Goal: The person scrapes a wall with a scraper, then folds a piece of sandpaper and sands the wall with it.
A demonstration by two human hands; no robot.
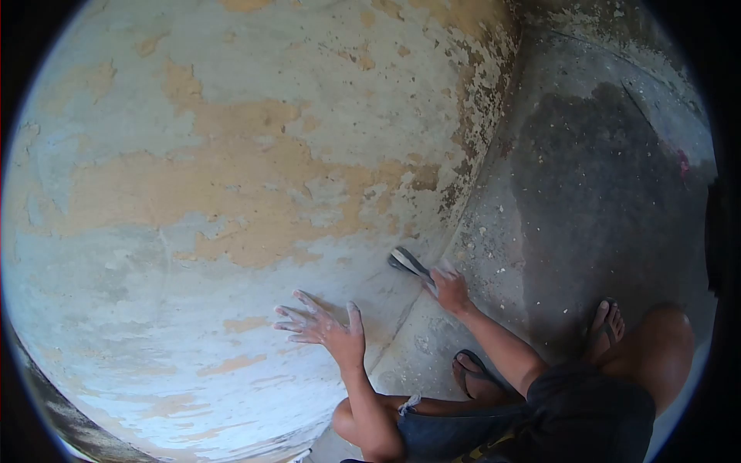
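Note:
My right hand (450,287) is closed around one end of a short, narrow tool (410,262), dark at the edges with a pale middle. The tool's far end lies against the lower part of the wall (231,177), close to the floor line; its exact kind I cannot make out. To the left, my left hand (328,324) has its fingers spread, pale with dust, and holds nothing. It is at the wall's surface, though whether the palm touches it is hard to tell. The wall is whitish, with tan patches where the paint has come off.
A concrete floor (494,239) with scattered chips runs along the wall, with a large dark patch (602,193) on it. My feet in flip-flops (475,376) are near the wall's base, and my bent knees are close by. Darker flaking paint (475,100) marks the wall's far edge.

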